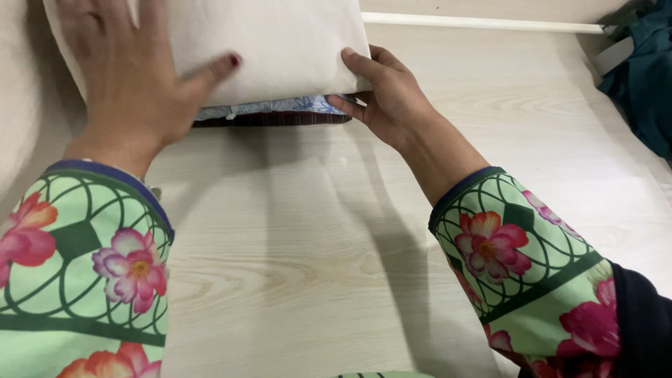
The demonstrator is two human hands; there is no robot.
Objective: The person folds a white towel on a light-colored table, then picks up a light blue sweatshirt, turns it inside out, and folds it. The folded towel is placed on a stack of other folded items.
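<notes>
A folded cream cloth [280, 42] lies on top of a small stack at the far side of a pale wooden table [294, 252]. Under it show a blue-and-white patterned cloth [280, 106] and a dark maroon one [280, 119]. My left hand [133, 77] rests flat on the cream cloth, fingers spread. My right hand [388, 94] grips the stack's right corner, thumb on top of the cream cloth and fingers under it. Both arms wear green floral sleeves.
A dark teal fabric [640, 77] hangs at the right edge. A white rod [483, 24] runs along the table's far side. More cream material [17, 112] lies at the far left.
</notes>
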